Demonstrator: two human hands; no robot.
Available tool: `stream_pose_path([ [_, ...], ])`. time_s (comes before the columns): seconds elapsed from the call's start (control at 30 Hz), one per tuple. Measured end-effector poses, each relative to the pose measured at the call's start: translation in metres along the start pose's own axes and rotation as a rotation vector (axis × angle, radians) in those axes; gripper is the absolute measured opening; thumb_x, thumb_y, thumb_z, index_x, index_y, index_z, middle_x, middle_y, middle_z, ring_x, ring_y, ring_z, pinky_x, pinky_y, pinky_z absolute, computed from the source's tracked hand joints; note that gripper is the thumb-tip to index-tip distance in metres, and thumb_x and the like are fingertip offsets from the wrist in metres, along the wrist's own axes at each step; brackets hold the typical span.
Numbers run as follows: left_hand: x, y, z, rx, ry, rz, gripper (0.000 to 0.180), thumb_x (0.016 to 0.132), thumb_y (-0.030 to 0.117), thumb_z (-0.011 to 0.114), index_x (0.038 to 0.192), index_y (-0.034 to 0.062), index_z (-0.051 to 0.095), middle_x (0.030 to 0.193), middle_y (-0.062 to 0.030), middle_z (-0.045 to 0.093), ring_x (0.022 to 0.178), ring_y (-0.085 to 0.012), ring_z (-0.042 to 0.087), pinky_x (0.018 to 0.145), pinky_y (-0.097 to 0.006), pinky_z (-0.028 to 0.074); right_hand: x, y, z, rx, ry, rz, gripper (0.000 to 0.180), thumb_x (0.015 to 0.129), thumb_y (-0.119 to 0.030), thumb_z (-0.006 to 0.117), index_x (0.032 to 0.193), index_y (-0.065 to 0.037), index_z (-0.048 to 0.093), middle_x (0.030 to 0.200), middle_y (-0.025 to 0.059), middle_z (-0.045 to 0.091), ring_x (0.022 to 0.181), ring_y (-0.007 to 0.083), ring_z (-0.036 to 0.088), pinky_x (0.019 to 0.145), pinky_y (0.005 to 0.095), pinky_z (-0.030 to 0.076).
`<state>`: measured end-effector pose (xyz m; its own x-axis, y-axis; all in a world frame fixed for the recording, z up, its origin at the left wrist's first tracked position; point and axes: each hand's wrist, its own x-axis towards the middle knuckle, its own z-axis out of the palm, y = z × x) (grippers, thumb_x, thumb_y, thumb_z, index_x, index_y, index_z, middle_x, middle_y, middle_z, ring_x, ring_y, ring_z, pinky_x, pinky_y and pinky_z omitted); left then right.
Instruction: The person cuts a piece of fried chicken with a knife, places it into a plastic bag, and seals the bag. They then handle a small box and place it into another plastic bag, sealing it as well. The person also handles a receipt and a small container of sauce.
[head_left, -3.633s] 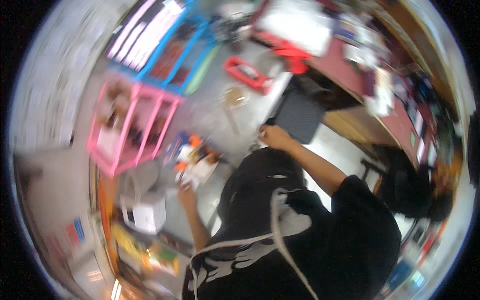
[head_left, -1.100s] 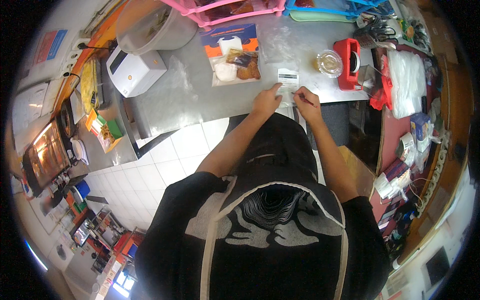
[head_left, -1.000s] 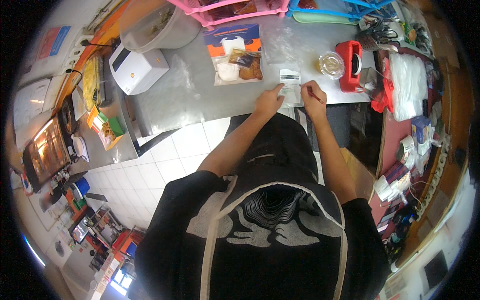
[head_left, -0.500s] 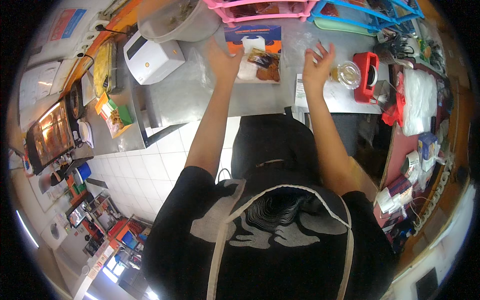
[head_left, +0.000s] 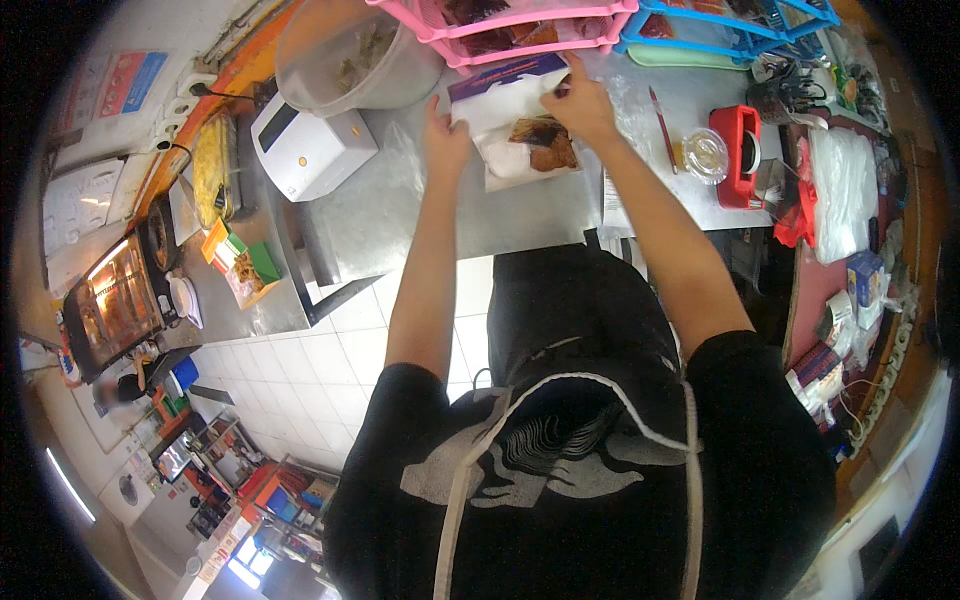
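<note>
An open cardboard food box (head_left: 500, 108) lies on the metal counter in front of me. Inside are a white portion, which looks like wrapped rice, and brown pieces of food (head_left: 548, 145) with a dark packet over them. The lid is tilted up, its white inside facing me and its purple flap at the far side. My left hand (head_left: 447, 142) grips the lid's left edge between thumb and fingers. At the far right corner, my right hand (head_left: 583, 103) has its fingers bent around the lid; some fingertips are hidden.
Beyond the box stand a pink rack (head_left: 520, 40) and a blue rack (head_left: 730, 38) with packets. A white machine (head_left: 312, 150) and a clear tub (head_left: 350, 70) are at left. To the right lie a red pen (head_left: 661, 130), a clear round container (head_left: 704, 157) and a red tape dispenser (head_left: 735, 157).
My right hand has moved left onto the lid, and my left hand has come to its left edge. The lid has tilted up. The red pen is now in plain sight.
</note>
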<state>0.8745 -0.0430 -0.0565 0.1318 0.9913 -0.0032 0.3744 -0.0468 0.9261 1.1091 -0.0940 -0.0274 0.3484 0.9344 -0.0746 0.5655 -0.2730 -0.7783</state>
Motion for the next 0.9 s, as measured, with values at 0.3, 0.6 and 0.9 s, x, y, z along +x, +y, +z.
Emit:
stream_pose_path([
  [0.3, -0.084, -0.035, -0.058, 0.554, -0.407, 0.48, 0.057, 0.086, -0.001, 0.058, 0.141, 0.0091, 0.048, 0.146, -0.0195, 0.049, 0.123, -0.0378, 0.057, 0.095, -0.043, 0.052, -0.069, 0.075, -0.035, -0.29, -0.349, -0.566, 0.064, 0.09, -0.004, 0.054, 0.149, -0.025, 0.041, 0.134, 0.0131, 0.056, 0.112, 0.0329, 0.063, 0.086, 0.0436, 0.055],
  [0.6, -0.135, -0.033, -0.027, 0.15, -0.532, -0.008, 0.077, 0.091, 0.008, 0.064, 0.157, 0.0074, 0.024, 0.155, -0.0226, 0.034, 0.136, -0.0339, 0.046, 0.11, -0.038, 0.04, -0.115, 0.062, -0.001, 0.058, -0.38, 0.08, 0.062, 0.09, -0.022, 0.064, 0.146, -0.006, 0.043, 0.13, 0.0225, 0.06, 0.119, 0.0334, 0.06, 0.096, 0.0429, 0.051],
  [0.9, -0.145, -0.044, -0.014, -0.296, -0.339, -0.413, 0.079, 0.093, 0.01, 0.067, 0.155, -0.0007, 0.019, 0.141, -0.0129, 0.05, 0.125, -0.0213, 0.052, 0.106, -0.035, 0.042, -0.074, 0.051, 0.028, 0.156, -0.476, 0.421, 0.092, 0.067, -0.053, 0.086, 0.13, 0.006, 0.054, 0.125, 0.0291, 0.059, 0.116, 0.0365, 0.06, 0.097, 0.0422, 0.049],
])
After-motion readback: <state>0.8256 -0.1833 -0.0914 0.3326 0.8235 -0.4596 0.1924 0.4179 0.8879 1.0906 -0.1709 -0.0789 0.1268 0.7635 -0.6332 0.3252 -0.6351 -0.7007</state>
